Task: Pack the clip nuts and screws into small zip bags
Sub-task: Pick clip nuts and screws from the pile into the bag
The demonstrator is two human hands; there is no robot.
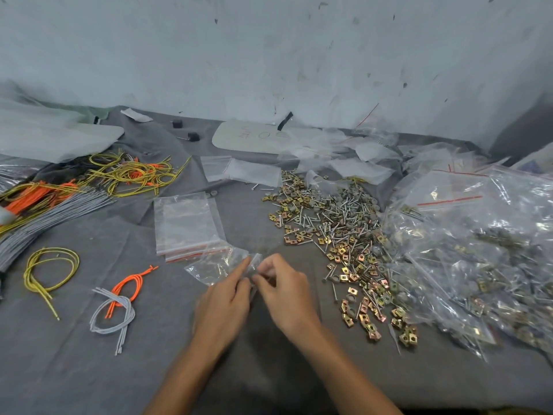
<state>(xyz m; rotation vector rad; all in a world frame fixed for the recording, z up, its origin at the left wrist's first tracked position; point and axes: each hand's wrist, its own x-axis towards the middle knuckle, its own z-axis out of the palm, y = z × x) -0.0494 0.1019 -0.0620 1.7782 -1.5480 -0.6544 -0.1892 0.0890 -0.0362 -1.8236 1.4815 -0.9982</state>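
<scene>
A small clear zip bag [217, 266] with a red seal strip lies crumpled at the middle of the grey cloth. My left hand [223, 301] and my right hand [282, 287] meet at its right end and both pinch its edge. A loose heap of brass clip nuts [356, 265] and silver screws [338, 214] spreads to the right of my hands. A stack of empty zip bags [187, 224] lies just beyond the held bag.
Filled bags [478, 250] pile up at the right. Yellow, orange and grey cords [113, 307] lie at the left, with more bundles [89, 181] behind. More empty bags [239, 172] and a white board [251, 136] sit near the wall.
</scene>
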